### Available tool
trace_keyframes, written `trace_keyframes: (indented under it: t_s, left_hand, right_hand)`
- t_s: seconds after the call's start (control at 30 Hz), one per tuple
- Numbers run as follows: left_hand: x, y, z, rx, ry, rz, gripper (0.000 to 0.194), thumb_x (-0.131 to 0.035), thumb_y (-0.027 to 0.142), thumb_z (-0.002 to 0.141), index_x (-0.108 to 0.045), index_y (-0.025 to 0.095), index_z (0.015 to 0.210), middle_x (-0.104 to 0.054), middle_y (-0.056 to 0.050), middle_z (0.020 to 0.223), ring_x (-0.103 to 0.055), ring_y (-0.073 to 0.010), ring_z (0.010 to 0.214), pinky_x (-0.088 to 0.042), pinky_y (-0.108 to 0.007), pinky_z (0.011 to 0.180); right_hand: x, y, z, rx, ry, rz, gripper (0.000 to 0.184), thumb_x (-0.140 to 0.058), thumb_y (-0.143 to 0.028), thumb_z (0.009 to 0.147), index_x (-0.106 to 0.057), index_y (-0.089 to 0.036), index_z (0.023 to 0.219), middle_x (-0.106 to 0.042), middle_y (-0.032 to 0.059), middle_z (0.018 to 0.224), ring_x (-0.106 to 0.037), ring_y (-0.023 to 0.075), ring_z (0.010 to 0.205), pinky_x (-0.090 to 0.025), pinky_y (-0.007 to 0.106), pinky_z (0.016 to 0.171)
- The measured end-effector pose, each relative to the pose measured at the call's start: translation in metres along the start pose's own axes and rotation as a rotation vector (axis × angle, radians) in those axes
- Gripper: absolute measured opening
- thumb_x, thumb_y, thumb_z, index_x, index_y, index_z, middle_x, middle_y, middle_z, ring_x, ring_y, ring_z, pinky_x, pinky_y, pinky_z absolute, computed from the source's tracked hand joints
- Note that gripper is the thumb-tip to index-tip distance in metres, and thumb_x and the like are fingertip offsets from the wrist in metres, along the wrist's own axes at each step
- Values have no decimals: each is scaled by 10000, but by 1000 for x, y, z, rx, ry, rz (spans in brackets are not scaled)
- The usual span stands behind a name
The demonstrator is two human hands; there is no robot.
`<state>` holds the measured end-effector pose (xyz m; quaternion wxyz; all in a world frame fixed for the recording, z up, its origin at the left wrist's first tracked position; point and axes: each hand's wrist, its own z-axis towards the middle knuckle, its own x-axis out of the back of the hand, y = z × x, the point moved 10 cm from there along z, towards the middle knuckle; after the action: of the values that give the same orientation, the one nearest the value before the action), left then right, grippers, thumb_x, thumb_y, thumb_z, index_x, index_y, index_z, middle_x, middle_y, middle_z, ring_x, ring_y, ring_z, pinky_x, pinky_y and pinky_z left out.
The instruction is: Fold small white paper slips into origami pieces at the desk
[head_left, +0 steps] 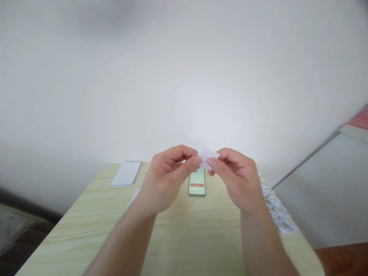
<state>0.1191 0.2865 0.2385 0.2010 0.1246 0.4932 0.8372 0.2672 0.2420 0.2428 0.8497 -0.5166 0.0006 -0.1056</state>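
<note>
Between my two hands, raised over the table, is a small folded piece of white paper [206,154]. My left hand [169,178] pinches its left side between thumb and fingers. On its right side, my right hand [238,174] grips it with the thumb pressed on the near face. Both hands are closed, and the fingertips behind the paper are partly hidden. Below and behind the paper, a phone [197,186] with a lit screen and a red bar lies on the table, its top covered by my hands.
The light wood table [184,237] stands against a white wall [184,76]. A stack of white paper [126,173] lies at the back left. Another white sheet [132,199] is partly hidden by my left arm. Several folded paper pieces [277,209] line the right edge.
</note>
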Motion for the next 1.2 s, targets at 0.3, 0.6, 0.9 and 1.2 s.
trace_keyframes:
  t_s: [0.3,0.6,0.9,1.2]
  left_hand:
    - [1,23,-7,-208,85,388,318,-665,143,945,-630,297,1221,-640,14,910,-620,-132,841,-503,-274,720]
    - [-12,25,-4,-209,-115,470,162,-563,146,1000,-701,228,985,-666,-31,961,-605,-154,895,-495,-284,726]
    - [-10,19,-4,-145,-134,382,128,-561,173,1010,-659,224,946,-659,-28,951,-596,-155,886,-481,-283,761]
    - [-8,11,-3,-66,-130,389,120,-544,203,1021,-655,231,984,-673,-26,952,-596,-155,859,-495,-293,792]
  right_hand:
    - [8,7,0,-70,89,-114,223,-721,-332,927,-676,-204,751,-646,-15,690,-557,123,658,-400,251,562]
    - [5,10,0,-102,49,-144,265,-704,-378,936,-651,-202,746,-621,-25,670,-505,113,607,-364,246,540]
    - [5,10,0,-102,37,-137,259,-696,-376,946,-643,-206,759,-637,-9,693,-526,126,634,-369,252,539]
    - [-1,11,-1,-98,-26,-92,121,-714,-311,931,-685,-214,865,-639,-20,718,-586,132,677,-445,256,591]
